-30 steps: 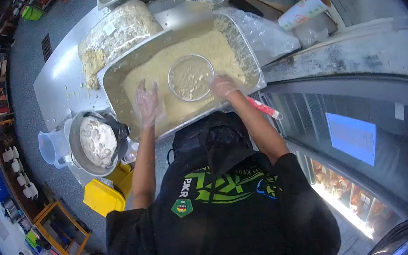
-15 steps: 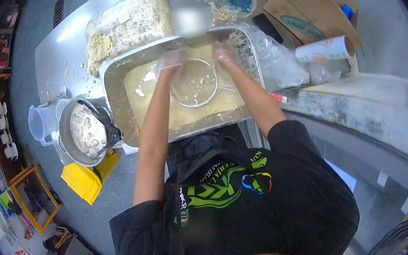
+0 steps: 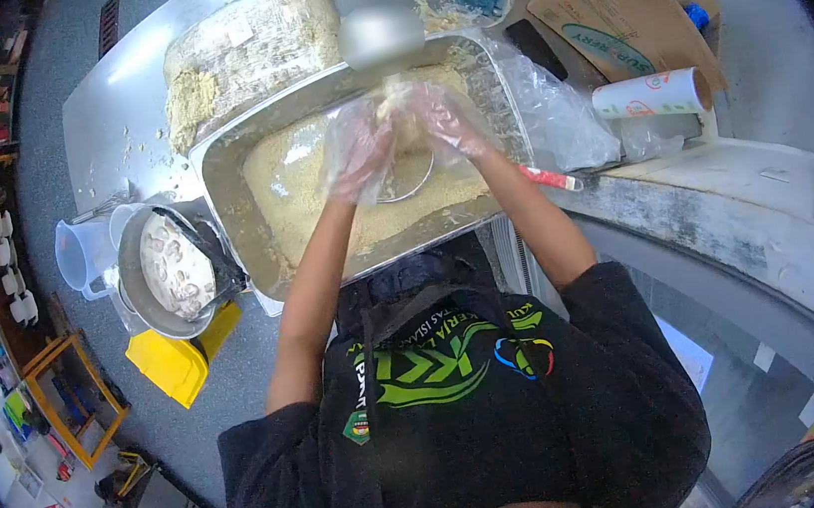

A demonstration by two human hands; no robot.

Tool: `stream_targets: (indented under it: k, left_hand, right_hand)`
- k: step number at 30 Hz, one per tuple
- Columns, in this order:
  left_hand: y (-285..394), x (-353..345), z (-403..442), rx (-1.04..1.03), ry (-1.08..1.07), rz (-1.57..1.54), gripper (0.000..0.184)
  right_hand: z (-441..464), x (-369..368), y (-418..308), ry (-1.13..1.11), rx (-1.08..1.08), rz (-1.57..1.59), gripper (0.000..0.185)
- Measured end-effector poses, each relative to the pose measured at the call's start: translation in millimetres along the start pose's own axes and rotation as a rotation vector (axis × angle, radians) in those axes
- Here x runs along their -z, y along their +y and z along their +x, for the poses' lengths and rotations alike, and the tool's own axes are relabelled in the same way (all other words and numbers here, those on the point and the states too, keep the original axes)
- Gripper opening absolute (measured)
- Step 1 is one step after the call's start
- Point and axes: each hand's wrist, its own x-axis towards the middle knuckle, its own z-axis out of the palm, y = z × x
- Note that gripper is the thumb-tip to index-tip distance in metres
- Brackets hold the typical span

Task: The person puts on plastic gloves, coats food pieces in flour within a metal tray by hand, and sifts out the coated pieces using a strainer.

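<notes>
My left hand (image 3: 362,149) and my right hand (image 3: 449,121), both in clear plastic gloves, are raised over a round sieve (image 3: 410,193). Their fingers curl toward each other around a pale, crumbly clump (image 3: 396,97); its exact kind is hard to make out. Beneath my hands, the sieve rests on pale yellow crumbs in a deep metal tray (image 3: 255,289). My gloves hide most of its mesh, and only the front of its rim shows. A red handle-like piece (image 3: 549,178) sticks out past the tray's right edge.
Left of the tray stand a metal bowl (image 3: 139,303) of white-coated pieces and a clear plastic jug (image 3: 78,256). A large bag of crumbs (image 3: 254,56) lies behind. To the right are clear plastic (image 3: 563,126), a paper roll (image 3: 645,96), a dark phone (image 3: 534,49) and cardboard (image 3: 610,10).
Both hands have come up from the tray's far part and drawn together over the sieve, with a pale clump now between the fingers. The sieve is now mostly covered by my hands.
</notes>
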Motion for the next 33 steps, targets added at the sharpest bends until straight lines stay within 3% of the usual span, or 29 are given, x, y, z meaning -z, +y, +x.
stream_targets:
  k: [3, 6, 9, 12, 15, 16, 18, 20, 23, 28, 31, 33]
  left_hand:
    - [-49.5, -8.6, -23.5, -0.065, 0.147, 0.212, 0.033]
    - [-75.9, -4.2, -51.1, 0.418, 0.06, 0.162, 0.03]
    - [-125.5, -37.7, -71.8, 0.487, -0.193, 0.192, 0.03]
    - [-140.1, -45.7, -77.6, 0.352, -0.023, 0.016, 0.029]
    - [-101.9, -21.4, -63.9, 0.232, 0.181, -0.095, 0.029]
    - [-92.5, -12.8, -59.6, 0.228, 0.179, -0.063, 0.029]
    - [-79.0, 0.5, -53.6, 0.227, 0.185, 0.005, 0.03]
    - [-75.6, 9.8, -50.0, 0.249, 0.194, -0.022, 0.031]
    - [-79.4, 12.7, -43.0, 0.251, 0.17, 0.01, 0.032]
    - [-109.5, -10.1, -34.5, 0.265, 0.055, 0.072, 0.032]
    - [-122.9, -22.8, -31.6, 0.168, 0.037, 0.131, 0.03]
    - [-134.9, -29.3, -28.2, 0.112, 0.066, 0.176, 0.031]
  right_hand:
    - [-22.1, 19.6, -76.2, -0.124, -0.176, -0.481, 0.043]
    - [-49.0, 16.0, -21.6, -0.546, -0.279, -0.877, 0.026]
    - [-76.2, -4.7, -27.4, -0.991, -0.262, -1.25, 0.031]
    - [-90.3, -16.6, -18.4, -0.735, -0.568, -1.04, 0.039]
    - [-91.9, -5.3, 18.6, -0.227, 0.035, -1.288, 0.045]
    - [-84.3, -3.7, 38.9, -0.065, 0.139, -1.38, 0.048]
    - [-50.3, 2.1, 89.6, 0.026, 0.226, -1.488, 0.053]
    - [-27.7, -3.5, 98.8, -0.05, 0.16, -1.357, 0.051]
    - [-16.3, -30.8, 85.4, -0.255, -0.011, -0.921, 0.047]
    - [-55.2, -69.6, 27.6, -0.553, -0.039, -0.408, 0.041]
    - [-80.0, -54.0, 7.4, -0.643, -0.049, -0.368, 0.038]
    - [-82.4, -15.0, 42.9, -0.694, -0.107, -0.463, 0.038]
